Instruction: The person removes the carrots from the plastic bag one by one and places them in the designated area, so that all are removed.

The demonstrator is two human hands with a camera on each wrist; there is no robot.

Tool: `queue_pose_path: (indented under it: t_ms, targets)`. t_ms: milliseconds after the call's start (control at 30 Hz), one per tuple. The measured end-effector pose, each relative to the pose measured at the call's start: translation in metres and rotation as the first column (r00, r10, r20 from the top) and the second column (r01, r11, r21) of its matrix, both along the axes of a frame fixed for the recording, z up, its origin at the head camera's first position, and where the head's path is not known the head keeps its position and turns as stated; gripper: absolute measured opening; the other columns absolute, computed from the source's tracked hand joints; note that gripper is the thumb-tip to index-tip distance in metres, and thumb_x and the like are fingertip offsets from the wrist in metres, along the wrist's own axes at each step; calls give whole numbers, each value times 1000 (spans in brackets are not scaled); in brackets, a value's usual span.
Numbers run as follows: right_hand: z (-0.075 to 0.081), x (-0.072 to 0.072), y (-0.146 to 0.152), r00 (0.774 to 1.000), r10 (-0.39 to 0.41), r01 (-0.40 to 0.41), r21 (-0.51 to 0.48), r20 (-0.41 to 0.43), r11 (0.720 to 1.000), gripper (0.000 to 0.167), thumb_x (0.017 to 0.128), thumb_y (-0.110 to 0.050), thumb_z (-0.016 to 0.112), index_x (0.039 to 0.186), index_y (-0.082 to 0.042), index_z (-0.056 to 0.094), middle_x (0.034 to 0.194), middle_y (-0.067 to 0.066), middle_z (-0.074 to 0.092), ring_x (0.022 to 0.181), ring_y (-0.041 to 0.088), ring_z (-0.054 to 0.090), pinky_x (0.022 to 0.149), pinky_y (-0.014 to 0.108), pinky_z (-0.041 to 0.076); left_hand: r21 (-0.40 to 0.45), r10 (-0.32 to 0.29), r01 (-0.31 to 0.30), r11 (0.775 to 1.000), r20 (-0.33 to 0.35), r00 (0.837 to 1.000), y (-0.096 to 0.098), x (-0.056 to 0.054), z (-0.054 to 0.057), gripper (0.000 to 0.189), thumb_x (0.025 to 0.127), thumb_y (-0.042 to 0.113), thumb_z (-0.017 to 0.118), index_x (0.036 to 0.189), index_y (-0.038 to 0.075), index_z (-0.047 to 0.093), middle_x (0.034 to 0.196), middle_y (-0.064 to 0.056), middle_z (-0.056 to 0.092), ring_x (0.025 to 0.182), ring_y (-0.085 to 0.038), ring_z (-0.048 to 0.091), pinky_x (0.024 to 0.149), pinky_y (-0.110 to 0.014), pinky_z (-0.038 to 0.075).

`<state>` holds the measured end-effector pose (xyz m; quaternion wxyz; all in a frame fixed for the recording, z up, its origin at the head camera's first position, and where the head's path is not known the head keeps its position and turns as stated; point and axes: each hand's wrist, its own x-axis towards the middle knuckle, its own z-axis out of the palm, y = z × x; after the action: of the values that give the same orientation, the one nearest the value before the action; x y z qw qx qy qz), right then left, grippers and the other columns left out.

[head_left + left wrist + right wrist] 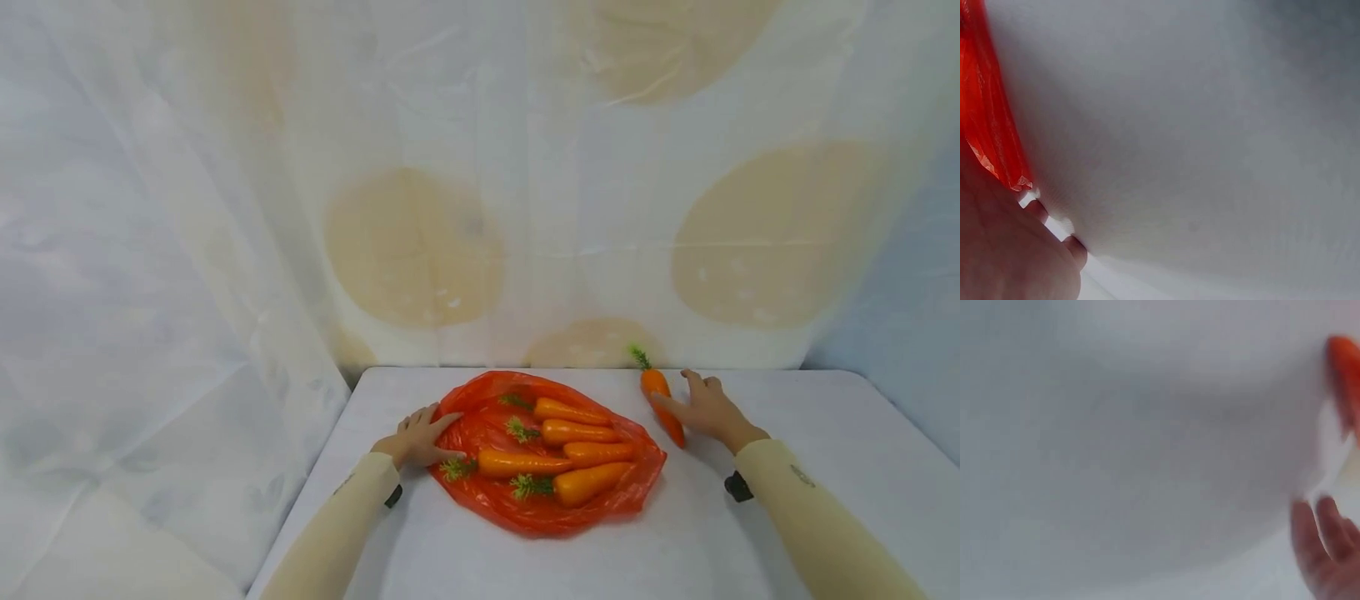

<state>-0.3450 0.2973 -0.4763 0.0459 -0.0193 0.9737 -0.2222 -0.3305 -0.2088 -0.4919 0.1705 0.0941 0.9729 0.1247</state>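
A red plastic bag (487, 508) lies spread on the table with several orange carrots (577, 433) on it, some showing green tufts at the left. At the bag's left edge is my left hand (416, 437), its thumb and a finger reaching over the red film. In the left wrist view, fingertips (1077, 250) of that hand rest at the tabletop beside the bag (991, 112). A single carrot (656, 387) lies right of the bag, tuft toward the back. My right hand (712, 408) is spread beside it, thumb overlapping the carrot, other fingers apart from it.
The white table (600, 567) has its back edge close to a pale hanging curtain (555, 250) with tan circles. More white sheeting (150, 333) hangs along the left, and another sheet (907, 333) on the right.
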Motion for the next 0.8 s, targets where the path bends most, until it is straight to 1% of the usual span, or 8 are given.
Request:
queue_pose_path:
  t_ms: [67,167,300,367,433,533,667,800]
  targets:
    - [0,3,4,997,29,-22,93,-69,995,103,90,-72,48,150,7,21,143,44,20,120,63,37,96,75,37,12,-2,2,1000,-7,1000,1,2,3,86,78,74,62,151,42,32,164,-10,16,147,-41,18,109,-74,25]
    - [-2,5,12,984,70,-33,219,-165,975,97,91,-71,46,154,-3,21,152,40,13,126,66,30,98,79,30,2,-3,3,1000,3,1000,0,0,1,87,78,76,61,152,44,30,164,-10,14,147,-41,17,109,-74,24]
    - [-12,7,20,963,85,-5,298,-256,955,90,93,-70,41,157,-12,16,158,35,6,131,64,24,101,81,23,-6,5,-5,1000,1,1000,-3,-8,-10,87,77,76,62,152,46,30,165,-8,13,148,-39,16,109,-74,25]
    - [-13,7,25,951,92,11,329,-295,944,88,93,-71,39,158,-16,16,159,34,5,133,61,23,103,80,21,-6,9,-9,1000,-2,1000,-3,-11,-15,87,77,76,62,151,47,30,166,-7,12,149,-39,15,110,-73,24]
    - [-12,8,30,944,99,16,342,-315,939,87,94,-71,38,158,-18,15,160,33,4,134,59,22,104,80,18,-1,10,-10,1000,-8,1000,-3,-13,-18,86,77,75,63,151,46,30,166,-7,12,149,-39,15,110,-73,24]
    - [-8,9,36,944,105,18,365,-313,931,87,93,-71,37,159,-19,14,161,32,1,134,57,21,105,80,15,-2,9,-9,1000,-9,1000,-4,-13,-18,86,77,73,64,151,47,30,166,-7,12,149,-39,14,110,-73,24]
    - [-5,13,41,951,97,23,380,-295,925,88,93,-72,38,159,-19,13,161,32,-2,135,57,18,107,80,11,1,-2,2,1000,-9,1000,-3,-8,-12,86,78,73,63,152,45,30,165,-9,14,148,-40,16,108,-74,26]
    - [-5,18,44,949,88,34,379,-301,925,88,93,-70,40,159,-18,13,160,32,-1,135,57,18,107,79,10,-4,-9,9,1000,-5,1000,-2,-3,-4,86,79,75,60,153,43,29,164,-10,14,147,-41,17,108,-75,26]
